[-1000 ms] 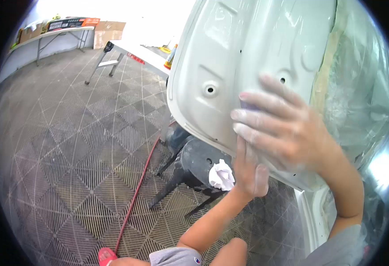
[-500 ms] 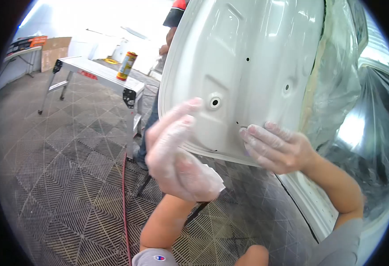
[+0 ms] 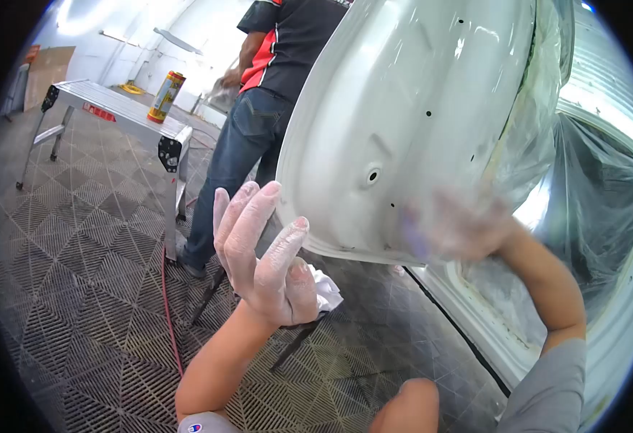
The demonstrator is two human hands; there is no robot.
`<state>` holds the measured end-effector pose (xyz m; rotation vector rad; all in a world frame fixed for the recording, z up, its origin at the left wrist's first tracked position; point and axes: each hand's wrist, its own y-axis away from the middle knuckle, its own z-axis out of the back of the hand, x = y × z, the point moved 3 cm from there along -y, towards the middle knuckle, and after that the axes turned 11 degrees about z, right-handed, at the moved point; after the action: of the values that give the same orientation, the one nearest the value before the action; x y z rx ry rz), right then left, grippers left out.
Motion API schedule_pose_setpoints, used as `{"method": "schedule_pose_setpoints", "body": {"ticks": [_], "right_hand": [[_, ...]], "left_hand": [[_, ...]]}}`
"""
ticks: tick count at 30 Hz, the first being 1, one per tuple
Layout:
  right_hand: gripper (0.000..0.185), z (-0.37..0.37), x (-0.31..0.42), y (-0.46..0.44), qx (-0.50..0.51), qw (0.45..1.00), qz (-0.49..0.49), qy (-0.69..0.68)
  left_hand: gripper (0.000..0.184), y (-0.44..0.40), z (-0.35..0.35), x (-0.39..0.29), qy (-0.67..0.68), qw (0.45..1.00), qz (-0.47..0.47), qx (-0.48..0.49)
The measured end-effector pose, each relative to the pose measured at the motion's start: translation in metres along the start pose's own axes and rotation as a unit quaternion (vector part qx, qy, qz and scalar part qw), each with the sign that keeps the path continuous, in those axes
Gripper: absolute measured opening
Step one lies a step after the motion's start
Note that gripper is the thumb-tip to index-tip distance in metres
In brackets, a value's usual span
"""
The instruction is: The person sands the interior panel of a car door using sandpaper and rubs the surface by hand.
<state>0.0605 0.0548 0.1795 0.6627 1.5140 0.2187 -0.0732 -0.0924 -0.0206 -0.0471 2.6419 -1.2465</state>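
Note:
A large glossy white panel point(image 3: 403, 144) with several small holes fills the upper middle. My left hand point(image 3: 262, 252), coated in pale dust, is raised beside the panel's lower left edge, palm up, fingers apart and holding nothing. Blurred by motion, my right hand point(image 3: 468, 224) is against the lower right part of the panel, with a purple pad point(image 3: 412, 232) under its fingers. Behind my left hand lies a crumpled white cloth or paper point(image 3: 325, 290). Plastic sheeting and tape point(image 3: 529, 137) border the panel's right side.
A co-worker point(image 3: 258, 108) in a black and red shirt stands behind the panel's left edge. At left, a metal work platform point(image 3: 125, 112) carries a yellow and red can point(image 3: 166, 97). A red hose point(image 3: 168, 317) crosses the patterned floor. Plastic sheeting point(image 3: 591, 195) hangs at right.
The view has shifted, showing more of the co-worker. My left hand has left the panel area and opened, moving left. My right hand has stayed near the panel and is now more blurred.

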Motion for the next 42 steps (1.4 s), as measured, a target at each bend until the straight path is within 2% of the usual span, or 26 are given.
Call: {"method": "schedule_pose_setpoints", "body": {"ticks": [1, 3, 5, 8, 11, 13, 14, 16, 17, 19, 20, 21, 23, 24, 25, 27, 28, 29, 31, 32, 33, 34, 36, 39, 41, 42], "right_hand": [[0.011, -0.004, -0.017, -0.002, -0.033, 0.992, -0.116, 0.044], [0.013, 0.016, -0.05, -0.015, 0.037, 0.991, -0.129, 0.032], [0.015, 0.015, -0.023, -0.005, 0.05, 0.989, -0.118, -0.068], [0.023, 0.012, 0.065, 0.004, 0.18, 0.958, 0.069, -0.214], [0.029, 0.029, 0.119, 0.009, 0.114, 0.922, -0.012, -0.369], [0.028, 0.052, 0.124, -0.006, 0.094, 0.909, -0.044, -0.403], [0.028, 0.059, 0.124, -0.01, 0.109, 0.86, -0.171, -0.468], [0.024, 0.07, 0.115, -0.02, 0.149, 0.722, -0.394, -0.548], [0.024, 0.076, 0.11, -0.03, 0.141, 0.725, -0.392, -0.549], [0.019, 0.081, 0.099, -0.032, 0.066, 0.59, -0.59, -0.547], [0.022, 0.074, 0.105, -0.03, -0.036, 0.43, -0.62, -0.656], [0.022, 0.073, 0.101, -0.035, -0.044, 0.429, -0.617, -0.658], [0.025, 0.071, 0.089, -0.047, -0.113, 0.179, -0.658, -0.723], [0.026, 0.071, 0.078, -0.05, -0.096, 0.135, -0.645, -0.746], [0.026, 0.068, 0.073, -0.047, -0.097, 0.136, -0.643, -0.748], [0.025, 0.064, 0.069, -0.041, 0.084, 0.245, -0.605, -0.753], [0.025, 0.064, 0.063, -0.043, 0.083, 0.247, -0.6, -0.756], [0.024, 0.066, 0.053, -0.044, 0.101, 0.276, -0.637, -0.712], [0.025, 0.06, 0.039, -0.043, 0.116, 0.303, -0.659, -0.678], [0.027, 0.06, 0.021, -0.041, 0.07, 0.57, -0.559, -0.598], [0.029, 0.064, 0.008, -0.043, 0.01, 0.784, -0.414, -0.462], [0.029, 0.06, -0.003, -0.041, 0.002, 0.783, -0.407, -0.469], [0.037, 0.062, -0.024, -0.044, 0.028, 0.932, -0.27, -0.24], [0.039, 0.049, -0.022, -0.038, 0.077, 0.961, -0.198, -0.174], [0.035, 0.041, -0.01, -0.024, 0.066, 0.967, -0.191, -0.158], [0.032, 0.042, -0.005, -0.025, 0.096, 0.979, -0.138, -0.112]], "left_hand": [[0.031, 0.001, 0.0, 0.002, 0.002, 1.0, 0.007, 0.002], [0.03, 0.0, 0.0, 0.009, 0.023, 0.999, 0.011, -0.038], [0.03, -0.004, -0.002, 0.012, 0.04, 0.996, 0.014, -0.075], [0.027, -0.008, -0.005, 0.004, 0.053, 0.995, 0.017, -0.085], [0.022, -0.008, -0.009, -0.015, 0.028, 0.997, -0.029, -0.058], [0.024, -0.002, -0.014, -0.029, 0.165, 0.984, -0.044, 0.044], [0.024, -0.003, -0.013, -0.039, 0.164, 0.984, -0.045, 0.047], [0.025, -0.003, -0.024, -0.053, 0.304, 0.911, 0.069, 0.27], [0.036, 0.005, -0.029, -0.057, 0.311, 0.863, 0.106, 0.384], [0.035, 0.013, -0.03, -0.067, 0.26, 0.844, 0.099, 0.458], [0.035, 0.013, -0.031, -0.069, 0.252, 0.846, 0.097, 0.461], [0.034, 0.015, -0.033, -0.069, 0.224, 0.838, 0.124, 0.481], [0.035, 0.011, -0.03, -0.065, 0.191, 0.831, 0.15, 0.5], [0.034, 0.009, -0.03, -0.063, 0.162, 0.818, 0.151, 0.532], [0.034, 0.008, -0.031, -0.062, 0.136, 0.802, 0.151, 0.562], [0.033, 0.011, -0.032, -0.062, 0.176, 0.784, 0.174, 0.569], [0.033, 0.012, -0.033, -0.062, 0.217, 0.765, 0.196, 0.574], [0.033, 0.011, -0.034, -0.063, 0.211, 0.768, 0.201, 0.571], [0.036, 0.003, -0.032, -0.066, 0.19, 0.832, 0.219, 0.474], [0.028, 0.002, -0.031, -0.066, 0.175, 0.876, 0.211, 0.397], [0.028, 0.003, -0.033, -0.066, 0.163, 0.878, 0.218, 0.395], [0.022, -0.002, -0.03, -0.065, 0.151, 0.923, 0.182, 0.303], [0.015, -0.012, -0.027, -0.062, 0.135, 0.975, 0.097, 0.147], [0.014, -0.013, -0.024, -0.059, 0.143, 0.979, 0.074, 0.123], [0.013, -0.01, -0.027, -0.059, 0.15, 0.979, 0.07, 0.122], [0.013, -0.009, -0.029, -0.059, 0.159, 0.977, 0.066, 0.123]]}}
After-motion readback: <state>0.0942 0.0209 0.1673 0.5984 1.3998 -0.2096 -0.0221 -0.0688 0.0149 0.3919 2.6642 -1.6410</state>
